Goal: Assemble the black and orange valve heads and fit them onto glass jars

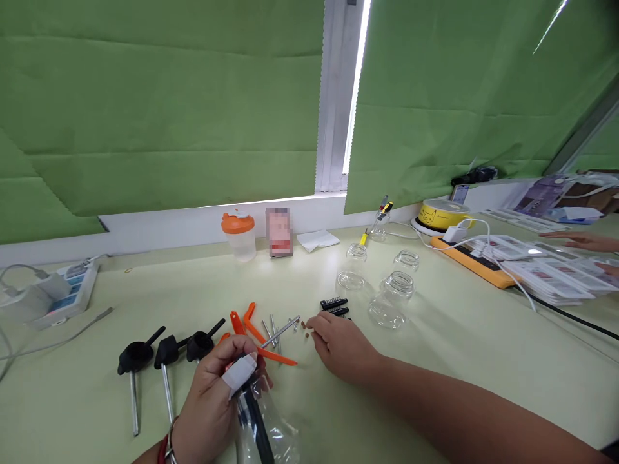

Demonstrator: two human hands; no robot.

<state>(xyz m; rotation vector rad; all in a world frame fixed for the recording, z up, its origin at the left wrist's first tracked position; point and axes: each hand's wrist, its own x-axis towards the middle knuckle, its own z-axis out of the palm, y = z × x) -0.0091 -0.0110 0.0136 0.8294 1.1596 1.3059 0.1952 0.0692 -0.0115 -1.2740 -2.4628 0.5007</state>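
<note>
My left hand (217,390), with white tape round a finger, is closed at the lower middle. A thin metal rod (280,333) sticks out of its grip to the upper right. Below the fingers hangs a clear see-through piece (283,438) with a black strip (256,425); the hand partly hides how they join. My right hand (341,345) rests on the table with its fingertips pinched together; whatever is between them is hidden. Small brown bits (303,325) lie beside those fingertips. Black spring-like parts (333,303) lie just behind that hand.
Orange handles (249,322) and loose metal pins lie ahead of my left hand. Black cups on metal rods (135,357) lie left. Clear glass jars (391,303) stand right of centre. An orange-lidded cup (239,235) is at the back. Another person's hand (580,240) is far right.
</note>
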